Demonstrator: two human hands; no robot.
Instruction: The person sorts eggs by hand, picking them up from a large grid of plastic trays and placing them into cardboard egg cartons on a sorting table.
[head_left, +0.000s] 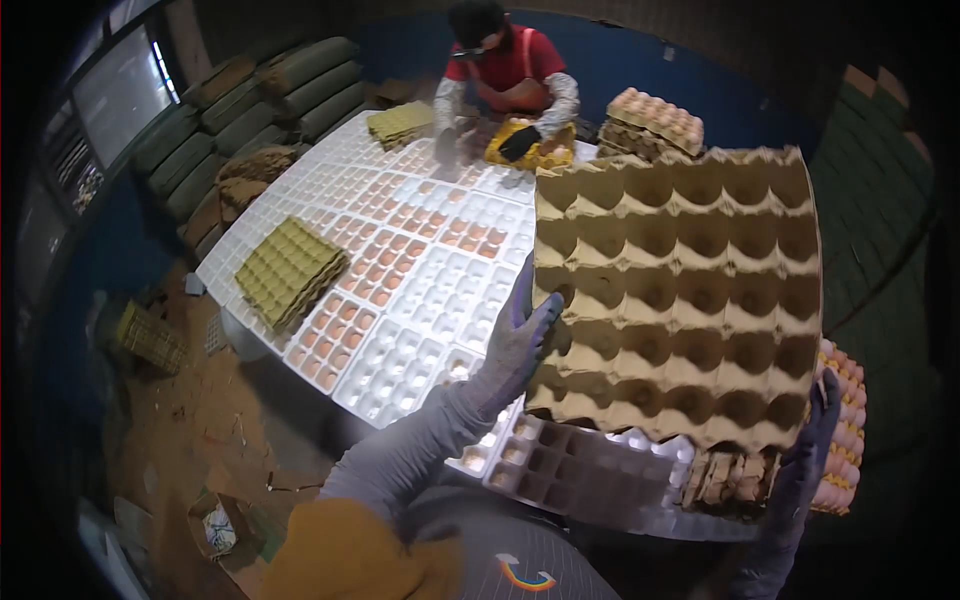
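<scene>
Between my two gloved hands is a brown pulp egg tray (679, 296), tilted up with its hollow cups facing me and no eggs in them. My left hand (521, 334) grips its left edge, thumb over the front face. At the lower right edge, my right hand (823, 401) holds the other side, its fingers partly hidden. Whether more trays sit behind this one cannot be seen. Under it lie white plastic egg cartons (592, 469), partly in shadow. A smaller pile of brown pulp trays (731, 480) stands just below the held tray's lower edge.
White cartons (442, 289) cover the table, some with brown eggs (379, 266). Yellowish trays (289, 270) lie on them. Stacked eggs (840, 435) stand at right, more egg trays (652, 124) at the back. Across the table a person (506, 75) handles a yellow tray (532, 154).
</scene>
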